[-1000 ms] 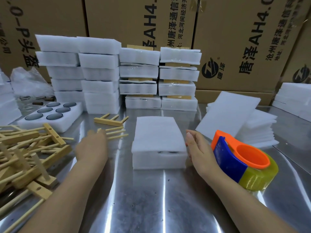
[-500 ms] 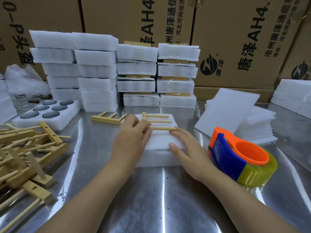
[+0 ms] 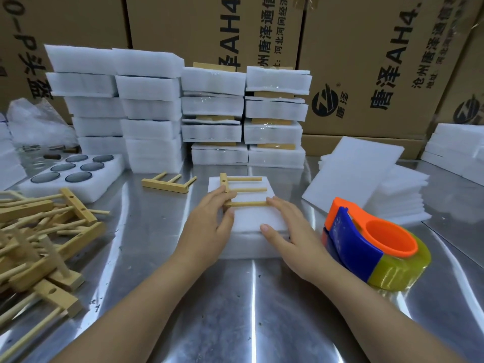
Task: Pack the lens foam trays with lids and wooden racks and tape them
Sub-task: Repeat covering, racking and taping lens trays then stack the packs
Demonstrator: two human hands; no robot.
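Head view: the packed foam tray [image 3: 248, 247] sits at the middle of the steel table [image 3: 235, 297], directly before me, with its lid [image 3: 256, 218] laid squarely on top. The wooden rack [image 3: 246, 191] lies flat on the lid, its crossbar to the left and its three pegs pointing right. My left hand [image 3: 209, 224] pinches the crossbar between fingers and thumb, in my judgement to square the rack within the lid's edges. My right hand [image 3: 285, 231] grasps nothing: its fingers lie flat on the lid, tips against the end of the nearest peg, holding lid and tray steady. The tape dispenser [image 3: 372, 244] stands just beside my right wrist, within easy reach for sealing, which is not yet done. Loose racks [image 3: 39, 231] are heaped to my left, and finished bundles [image 3: 246, 119] are stacked behind.
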